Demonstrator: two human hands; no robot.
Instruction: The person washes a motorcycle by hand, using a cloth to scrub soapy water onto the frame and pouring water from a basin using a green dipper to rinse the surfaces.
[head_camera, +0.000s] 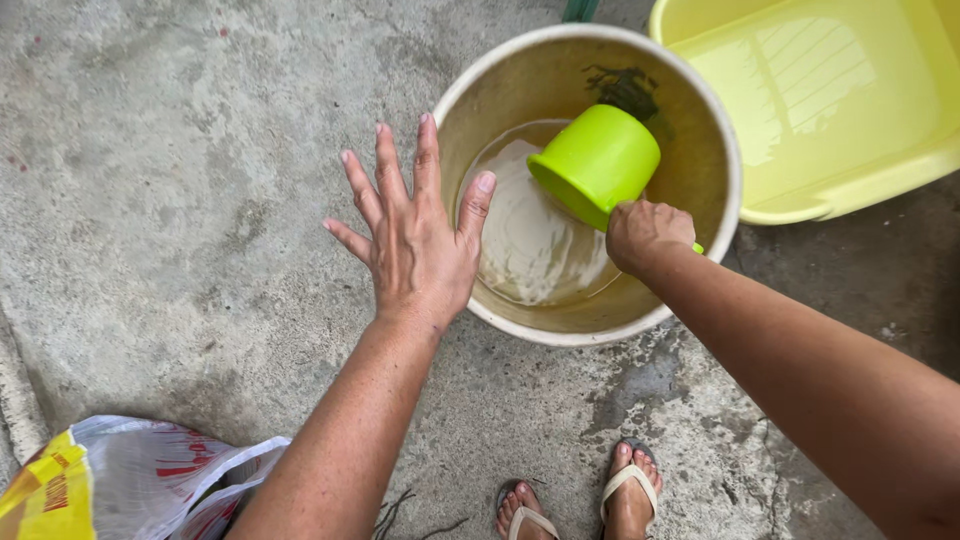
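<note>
The right hand (645, 232) has its grip clenched on the handle of a lime-green dipper (597, 163), which tilts just beyond the knuckles, mouth down, inside a round beige bucket (712, 140) over shallow cloudy water (530, 245). The left hand (415, 240) hovers released, fingers spread, beside the bucket's near rim, thumb over it.

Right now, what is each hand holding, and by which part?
The right hand grips the green dipper by its handle; the left hand holds nothing.
</note>
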